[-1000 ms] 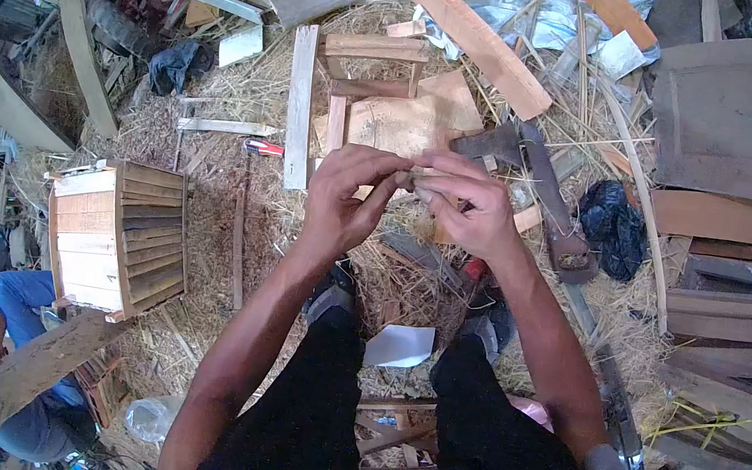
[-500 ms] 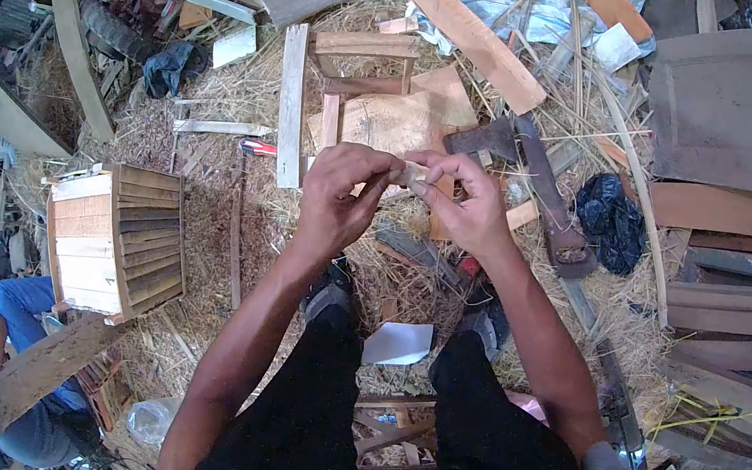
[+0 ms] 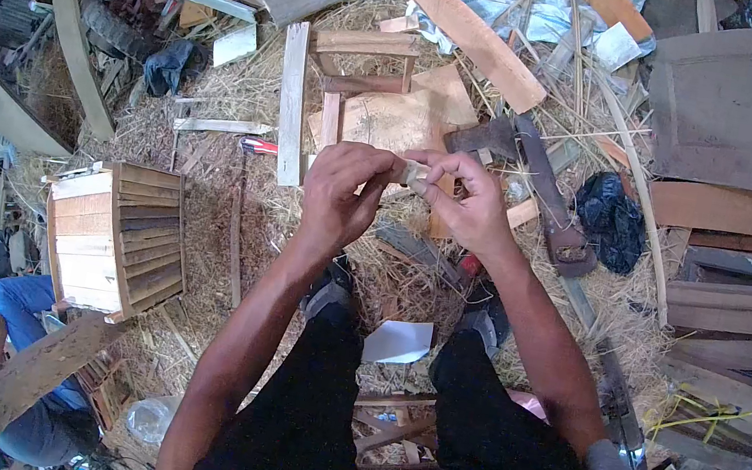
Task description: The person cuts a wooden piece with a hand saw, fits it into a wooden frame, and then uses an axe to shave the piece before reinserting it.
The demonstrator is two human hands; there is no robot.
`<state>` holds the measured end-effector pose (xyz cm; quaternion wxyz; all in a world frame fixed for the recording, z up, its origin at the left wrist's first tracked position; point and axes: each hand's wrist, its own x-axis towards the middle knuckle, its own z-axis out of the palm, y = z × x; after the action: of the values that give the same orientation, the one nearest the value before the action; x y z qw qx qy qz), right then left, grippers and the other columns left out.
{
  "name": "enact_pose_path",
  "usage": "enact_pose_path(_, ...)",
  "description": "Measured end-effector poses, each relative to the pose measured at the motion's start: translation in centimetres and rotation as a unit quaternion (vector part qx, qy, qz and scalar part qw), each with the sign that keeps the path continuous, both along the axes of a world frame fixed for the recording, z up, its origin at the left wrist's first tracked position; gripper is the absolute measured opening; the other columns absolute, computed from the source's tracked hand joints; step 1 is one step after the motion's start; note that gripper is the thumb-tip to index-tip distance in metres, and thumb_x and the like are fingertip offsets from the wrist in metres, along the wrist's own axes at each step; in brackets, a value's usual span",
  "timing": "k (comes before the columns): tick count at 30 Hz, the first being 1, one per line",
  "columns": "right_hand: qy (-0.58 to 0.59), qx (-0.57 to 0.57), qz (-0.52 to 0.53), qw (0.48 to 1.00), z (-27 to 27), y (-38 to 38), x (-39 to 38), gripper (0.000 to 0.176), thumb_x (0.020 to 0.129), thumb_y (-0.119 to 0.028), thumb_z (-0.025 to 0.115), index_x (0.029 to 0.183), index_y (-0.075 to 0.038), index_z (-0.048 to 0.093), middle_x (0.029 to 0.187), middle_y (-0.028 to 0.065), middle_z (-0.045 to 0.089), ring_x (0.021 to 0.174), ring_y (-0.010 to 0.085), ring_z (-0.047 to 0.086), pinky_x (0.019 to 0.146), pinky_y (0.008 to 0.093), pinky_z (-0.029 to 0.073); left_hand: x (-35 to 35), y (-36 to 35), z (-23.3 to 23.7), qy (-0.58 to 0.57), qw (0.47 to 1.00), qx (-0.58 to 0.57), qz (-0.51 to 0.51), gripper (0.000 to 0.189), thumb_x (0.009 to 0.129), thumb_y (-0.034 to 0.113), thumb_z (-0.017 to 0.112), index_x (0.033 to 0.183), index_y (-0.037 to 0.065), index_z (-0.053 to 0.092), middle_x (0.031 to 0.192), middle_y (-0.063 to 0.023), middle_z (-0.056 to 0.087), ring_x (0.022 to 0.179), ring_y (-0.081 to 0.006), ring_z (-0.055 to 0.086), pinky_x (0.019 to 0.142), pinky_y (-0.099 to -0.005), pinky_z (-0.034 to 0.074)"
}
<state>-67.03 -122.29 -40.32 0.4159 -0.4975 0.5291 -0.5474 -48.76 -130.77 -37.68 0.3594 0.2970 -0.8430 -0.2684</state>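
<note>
My left hand [image 3: 340, 192] and my right hand [image 3: 471, 206] are raised close together in the middle of the view. Their fingertips pinch a small pale, thin piece [image 3: 414, 173] between them. Its kind is too small to tell, and fingers cover part of it. Below and behind the hands lies a light wooden board [image 3: 384, 123] on the straw. Just left of my left hand is a red-handled tool [image 3: 259, 147]. Beyond my right hand rests a rusty handsaw [image 3: 542, 178], its handle toward the lower right.
A slatted wooden crate [image 3: 144, 243] stands at left, near another person's blue-clad leg [image 3: 24, 312]. A long plank [image 3: 449, 20] crosses the top. Black plastic bags [image 3: 609, 223] and stacked boards [image 3: 741, 322] lie at right. White paper [image 3: 398, 342] sits between my feet.
Both hands stay almost in place, still pinching the small piece. Slightly more of it shows between the fingertips.
</note>
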Motion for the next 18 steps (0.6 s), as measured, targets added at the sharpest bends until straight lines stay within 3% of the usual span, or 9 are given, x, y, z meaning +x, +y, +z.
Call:
enact_pose_path(14,0.006,-0.002,0.006,1.000,-0.18,0.06,-0.02,0.012,0.089,-0.007,0.073,0.093,-0.006,0.061,0.120,0.0126,0.071,0.115,0.0222,0.065,0.101,0.0360,0.048,0.26,-0.07,0.00,-0.021,0.997,-0.067,-0.019,0.024,0.075,0.000,0.078,0.097,0.009,0.072,0.092,-0.0044,0.074,0.088,-0.0238,0.069,0.078,-0.0371,0.050)
enact_pose_path(17,0.003,0.004,0.007,1.000,-0.15,0.07,-0.10,0.013,0.089,-0.008,0.073,0.093,-0.006,0.061,0.119,0.0127,0.071,0.115,0.0219,0.065,0.101,0.0357,0.048,0.03,0.58,0.23,-0.008,0.999,0.042,0.028,0.026,0.074,0.000,0.079,0.096,0.010,0.072,0.092,-0.0037,0.074,0.089,-0.0233,0.069,0.078,-0.0367,0.050)
enact_pose_path(18,0.002,0.007,0.007,1.000,-0.25,0.03,-0.12,0.013,0.089,-0.008,0.073,0.093,-0.006,0.061,0.119,0.0125,0.071,0.115,0.0219,0.065,0.100,0.0357,0.048,0.07,0.46,0.04,-0.012,1.000,0.013,0.020,0.026,0.073,0.000,0.079,0.096,0.010,0.072,0.093,-0.0035,0.074,0.089,-0.0232,0.069,0.078,-0.0366,0.050)
